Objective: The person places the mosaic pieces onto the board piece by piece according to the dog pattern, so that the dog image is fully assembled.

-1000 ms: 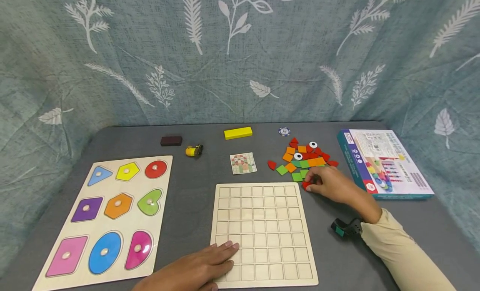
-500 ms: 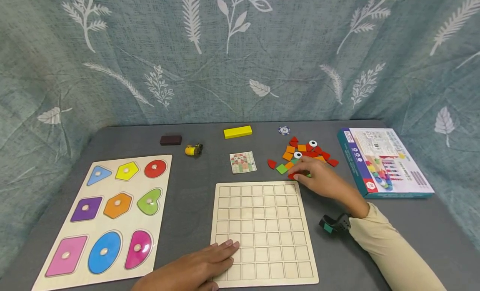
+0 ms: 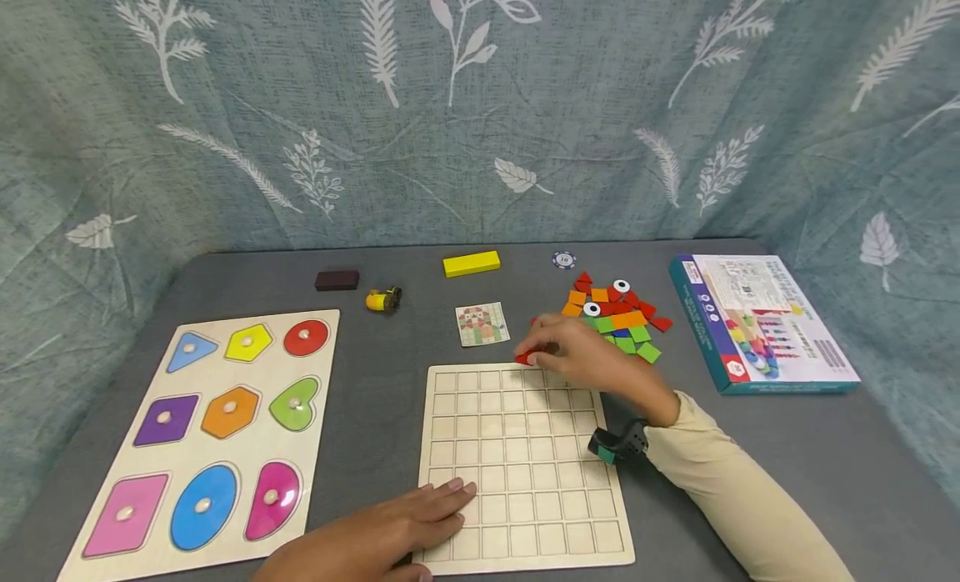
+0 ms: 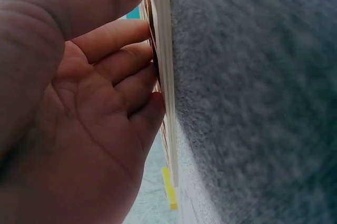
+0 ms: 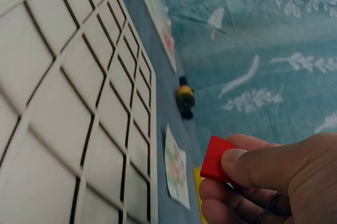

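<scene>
The red tile (image 5: 214,158) is pinched in the right hand (image 3: 590,357).

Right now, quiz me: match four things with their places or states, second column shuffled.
1. picture card
2. left hand
3. flat box
4. red piece

A. pinched by the right hand
B. between yellow block and grid board
C. right of the loose pieces
D. on the grid board's near left part

Pairs: 1-B, 2-D, 3-C, 4-A
</scene>
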Available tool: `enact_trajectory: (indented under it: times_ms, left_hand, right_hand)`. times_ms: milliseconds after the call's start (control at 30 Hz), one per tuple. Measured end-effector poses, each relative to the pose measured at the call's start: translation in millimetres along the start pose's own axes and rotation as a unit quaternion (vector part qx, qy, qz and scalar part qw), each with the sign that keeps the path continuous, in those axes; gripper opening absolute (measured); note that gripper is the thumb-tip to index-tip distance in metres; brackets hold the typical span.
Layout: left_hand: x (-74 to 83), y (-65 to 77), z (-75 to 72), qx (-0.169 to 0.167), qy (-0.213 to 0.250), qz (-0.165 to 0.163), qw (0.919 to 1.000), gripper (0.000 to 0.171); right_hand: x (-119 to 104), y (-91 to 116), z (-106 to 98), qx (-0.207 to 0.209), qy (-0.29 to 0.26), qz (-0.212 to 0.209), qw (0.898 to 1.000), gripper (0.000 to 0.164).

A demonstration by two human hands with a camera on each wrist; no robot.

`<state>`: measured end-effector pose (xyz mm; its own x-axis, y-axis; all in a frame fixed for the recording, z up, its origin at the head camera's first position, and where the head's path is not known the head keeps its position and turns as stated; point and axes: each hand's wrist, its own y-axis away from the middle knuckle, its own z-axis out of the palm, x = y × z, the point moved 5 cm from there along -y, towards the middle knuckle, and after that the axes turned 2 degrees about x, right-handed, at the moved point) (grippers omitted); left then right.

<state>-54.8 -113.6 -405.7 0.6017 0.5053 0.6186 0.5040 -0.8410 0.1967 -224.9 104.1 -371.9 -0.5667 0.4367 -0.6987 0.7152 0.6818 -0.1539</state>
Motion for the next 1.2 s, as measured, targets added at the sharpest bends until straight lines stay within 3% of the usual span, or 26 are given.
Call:
enact_trajectory:
  times_ms: [200, 633, 867, 1200]
  left_hand:
    - [-2.7, -1.1, -1.0, -0.016, 0.032, -0.029, 0.9990, 0.056]
    - [-4.2, 0.1, -0.9, -0.012, 0.035, -0.027, 0.9989, 0.057]
    - [-4.5, 0.7, 0.3, -0.019, 0.023, -0.028, 0.9992, 0.056]
    - [-6.5, 1.0, -0.2, -0.013, 0.070, -0.045, 0.9964, 0.058]
  right_hand:
    - [-7, -13, 16, -0.016, 0.011, -0.018, 1.000, 0.018]
    - [-9, -33, 41, -0.050, -0.007, -0.014, 0.999, 0.016]
    - [-14, -45, 50, -0.058, 0.011, -0.018, 0.998, 0.015]
    - [-17, -51, 58, -0.077, 0.031, -0.025, 0.996, 0.017]
